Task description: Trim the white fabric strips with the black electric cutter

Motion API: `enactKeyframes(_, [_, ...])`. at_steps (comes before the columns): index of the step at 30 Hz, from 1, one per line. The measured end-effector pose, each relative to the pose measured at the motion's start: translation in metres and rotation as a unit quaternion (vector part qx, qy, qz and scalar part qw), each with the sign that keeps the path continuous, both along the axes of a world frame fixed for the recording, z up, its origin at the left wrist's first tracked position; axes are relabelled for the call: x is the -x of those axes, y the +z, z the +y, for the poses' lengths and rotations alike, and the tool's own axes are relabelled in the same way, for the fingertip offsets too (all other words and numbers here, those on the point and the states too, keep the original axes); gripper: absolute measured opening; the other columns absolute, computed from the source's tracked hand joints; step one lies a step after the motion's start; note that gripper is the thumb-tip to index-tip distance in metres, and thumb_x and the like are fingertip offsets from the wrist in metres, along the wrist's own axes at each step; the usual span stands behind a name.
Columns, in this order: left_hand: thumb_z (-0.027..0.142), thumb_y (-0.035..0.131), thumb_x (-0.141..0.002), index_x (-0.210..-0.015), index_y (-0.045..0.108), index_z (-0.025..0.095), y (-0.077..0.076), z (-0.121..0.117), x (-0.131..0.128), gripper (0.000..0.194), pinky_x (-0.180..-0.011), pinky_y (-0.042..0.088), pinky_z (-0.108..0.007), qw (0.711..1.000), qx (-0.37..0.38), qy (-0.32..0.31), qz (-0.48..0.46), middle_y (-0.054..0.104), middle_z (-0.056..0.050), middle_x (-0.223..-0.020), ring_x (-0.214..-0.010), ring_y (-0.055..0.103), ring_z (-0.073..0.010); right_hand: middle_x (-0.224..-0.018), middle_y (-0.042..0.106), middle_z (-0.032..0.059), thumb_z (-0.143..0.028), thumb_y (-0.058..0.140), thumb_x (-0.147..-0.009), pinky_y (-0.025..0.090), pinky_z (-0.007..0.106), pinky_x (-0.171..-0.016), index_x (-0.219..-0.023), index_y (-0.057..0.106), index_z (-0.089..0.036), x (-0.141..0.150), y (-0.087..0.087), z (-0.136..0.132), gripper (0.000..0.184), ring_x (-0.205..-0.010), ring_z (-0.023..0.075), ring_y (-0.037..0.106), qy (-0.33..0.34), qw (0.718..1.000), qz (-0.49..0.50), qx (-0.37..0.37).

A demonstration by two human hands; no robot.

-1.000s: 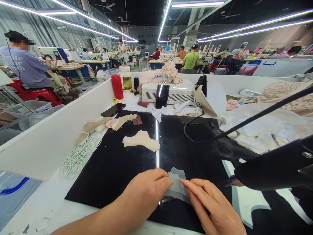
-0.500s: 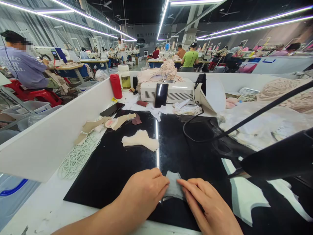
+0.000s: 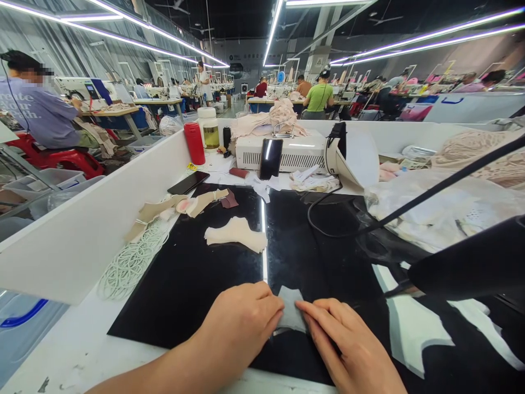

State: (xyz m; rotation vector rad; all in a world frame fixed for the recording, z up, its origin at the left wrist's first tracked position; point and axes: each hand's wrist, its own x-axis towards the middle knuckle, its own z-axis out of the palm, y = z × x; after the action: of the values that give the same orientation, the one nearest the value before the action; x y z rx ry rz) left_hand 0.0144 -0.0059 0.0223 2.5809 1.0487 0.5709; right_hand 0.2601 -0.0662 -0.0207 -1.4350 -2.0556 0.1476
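Grey pc (image 3: 291, 310) matt, cloth-like; blk board (image 3: 184, 284) glossy, smooth; bag (image 3: 414, 205) crinkly clr plastic.

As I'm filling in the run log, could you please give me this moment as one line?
left hand: at grey piece's left edge | right hand: at its right edge | beneath: black board | beyond: cream piece

The white table (image 3: 77, 342) carries 1 black board (image 3: 184, 290), pale green cord (image 3: 133, 262), a red bottle (image 3: 194, 143) and a vented box (image 3: 303, 157).
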Motion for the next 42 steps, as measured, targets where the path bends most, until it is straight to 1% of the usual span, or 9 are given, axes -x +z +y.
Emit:
enactKeyframes(8, [0.015, 0.062, -0.115, -0.108, 0.083, 0.020, -0.003, 0.001, 0.001, 0.022, -0.068, 0.056, -0.027, 1.000, 0.008, 0.006, 0.003, 0.074, -0.001, -0.092, -0.077, 0.074, -0.0166, -0.108, 0.080, 0.0069, -0.037, 0.048, -0.122, 0.069, 0.038, -0.089, -0.130, 0.082, -0.031, 0.005, -0.003, -0.001, 0.036, -0.093, 0.0226, 0.081, -0.024, 0.999, 0.025, 0.003])
enactKeyframes(10, [0.015, 0.064, -0.114, -0.108, 0.083, 0.020, -0.003, 0.001, 0.001, 0.020, -0.069, 0.056, -0.028, 1.000, 0.009, 0.006, 0.009, 0.074, -0.001, -0.092, -0.077, 0.074, -0.0171, -0.108, 0.080, 0.0067, -0.035, 0.051, -0.121, 0.069, 0.037, -0.088, -0.133, 0.081, -0.031, 0.003, -0.005, 0.000, 0.032, -0.093, 0.0223, 0.081, -0.006, 1.000, 0.014, 0.011])
enactKeyframes(17, [0.015, 0.065, -0.113, -0.105, 0.083, 0.019, 0.003, -0.001, 0.000, 0.020, -0.068, 0.052, -0.029, 1.000, 0.005, 0.004, 0.023, 0.076, -0.001, -0.091, -0.077, 0.074, -0.0173, -0.110, 0.078, 0.0058, -0.036, 0.050, -0.122, 0.067, 0.037, -0.087, -0.134, 0.079, -0.031, 0.005, -0.013, 0.000, 0.032, -0.094, 0.0220, 0.079, -0.017, 0.999, 0.040, -0.009])
enactKeyframes(26, [0.011, 0.067, -0.111, -0.101, 0.082, 0.019, 0.007, 0.000, 0.001, 0.020, -0.066, 0.050, -0.029, 0.999, 0.011, -0.003, 0.042, 0.075, 0.000, -0.090, -0.076, 0.073, -0.0174, -0.109, 0.078, 0.0049, -0.036, 0.049, -0.122, 0.066, 0.037, -0.089, -0.133, 0.079, -0.032, 0.005, -0.012, -0.001, 0.032, -0.095, 0.0216, 0.079, -0.013, 0.999, 0.039, -0.005])
enactKeyframes(31, [0.013, 0.068, -0.111, -0.104, 0.083, 0.020, 0.006, -0.001, 0.002, 0.017, -0.066, 0.051, -0.030, 0.999, 0.011, 0.001, 0.049, 0.075, 0.000, -0.091, -0.076, 0.074, -0.0182, -0.108, 0.078, 0.0046, -0.037, 0.050, -0.122, 0.067, 0.038, -0.088, -0.132, 0.079, -0.032, 0.006, -0.012, -0.002, 0.032, -0.093, 0.0217, 0.080, -0.019, 0.999, 0.037, -0.007])
enactKeyframes(34, [0.014, 0.069, -0.111, -0.102, 0.082, 0.020, 0.005, 0.000, 0.003, 0.017, -0.066, 0.053, -0.031, 0.999, -0.028, 0.002, 0.030, 0.074, 0.001, -0.088, -0.075, 0.073, -0.0185, -0.107, 0.077, 0.0038, -0.037, 0.048, -0.123, 0.067, 0.037, -0.086, -0.132, 0.078, -0.033, 0.007, -0.013, -0.001, 0.032, -0.092, 0.0213, 0.080, -0.020, 0.999, 0.035, -0.015])
enactKeyframes(37, [0.013, 0.062, -0.115, -0.104, 0.079, 0.018, 0.006, 0.001, 0.001, 0.021, -0.072, 0.058, -0.033, 0.994, -0.108, -0.020, -0.003, 0.074, -0.001, -0.090, -0.080, 0.072, -0.0201, -0.107, 0.077, 0.0029, -0.036, 0.047, -0.123, 0.067, 0.038, -0.087, -0.133, 0.077, -0.033, 0.008, -0.012, 0.001, 0.032, -0.092, 0.0209, 0.080, -0.016, 0.999, 0.026, -0.021])
enactKeyframes(39, [0.016, 0.055, -0.119, -0.110, 0.077, 0.016, 0.006, 0.001, -0.002, 0.024, -0.079, 0.062, -0.035, 0.988, -0.148, -0.034, -0.033, 0.077, -0.003, -0.098, -0.087, 0.074, -0.0213, -0.106, 0.077, 0.0027, -0.034, 0.047, -0.123, 0.067, 0.038, -0.086, -0.132, 0.076, -0.032, 0.008, -0.008, 0.002, 0.031, -0.091, 0.0206, 0.081, -0.013, 0.999, 0.018, -0.030])
enactKeyframes(42, [0.020, 0.050, -0.123, -0.121, 0.074, 0.015, 0.004, -0.001, -0.007, 0.025, -0.092, 0.064, -0.035, 0.983, -0.163, -0.068, -0.059, 0.081, -0.004, -0.112, -0.101, 0.077, -0.0208, -0.101, 0.078, 0.0015, -0.033, 0.048, -0.122, 0.068, 0.034, -0.081, -0.129, 0.076, -0.030, 0.009, -0.001, 0.004, 0.029, -0.086, 0.0185, 0.081, 0.001, 0.999, 0.008, -0.052])
